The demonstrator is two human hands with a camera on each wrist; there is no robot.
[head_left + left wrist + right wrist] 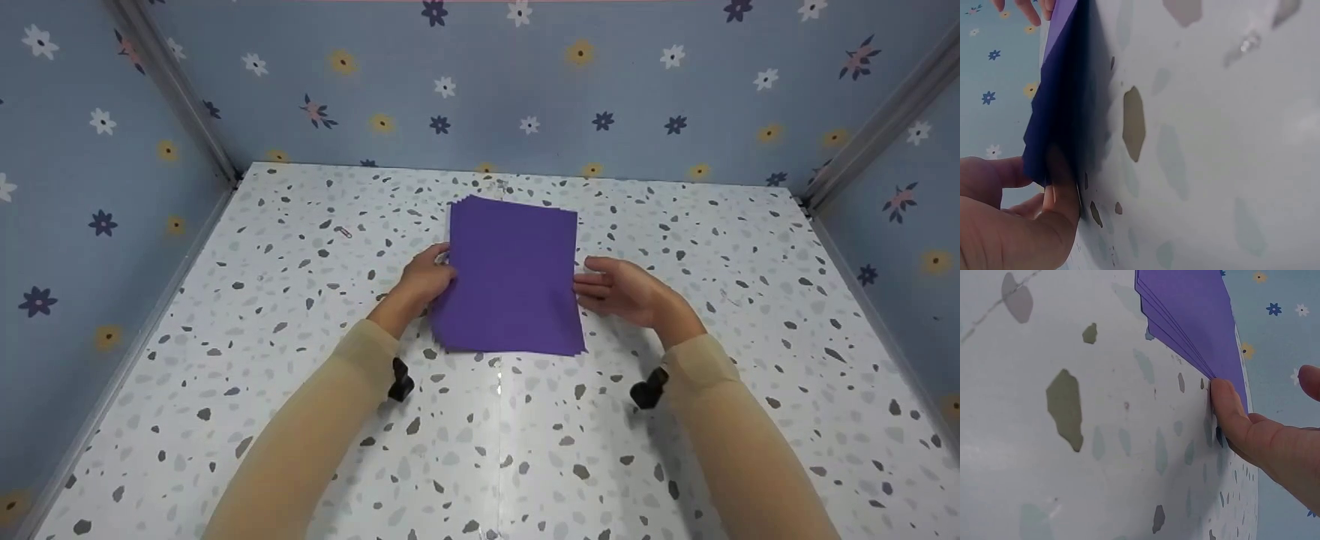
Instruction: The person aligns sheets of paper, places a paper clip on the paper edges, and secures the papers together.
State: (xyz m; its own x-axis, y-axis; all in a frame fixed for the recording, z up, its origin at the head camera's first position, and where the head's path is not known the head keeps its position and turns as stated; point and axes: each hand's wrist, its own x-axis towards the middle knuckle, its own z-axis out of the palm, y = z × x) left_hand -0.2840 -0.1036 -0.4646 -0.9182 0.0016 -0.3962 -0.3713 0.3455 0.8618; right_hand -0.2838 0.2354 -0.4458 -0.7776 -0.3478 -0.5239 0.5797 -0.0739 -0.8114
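A stack of purple paper sheets (514,277) lies in the middle of the speckled table, its edges slightly fanned out. My left hand (427,276) pinches the stack's left edge, thumb on top and fingers underneath. In the left wrist view the near side of the paper (1053,107) is lifted off the tabletop between thumb and fingers. At the opposite edge, my right hand (622,289) touches the sheets with extended fingertips, its thumb held apart from them. The right wrist view shows several staggered layers of paper (1196,320) meeting those fingertips.
A small paper clip (345,232) lies on the table (262,375) to the left of the stack. Flower-patterned panels (517,90) enclose the back and both sides. Black wrist devices (649,388) hang beneath both sleeves.
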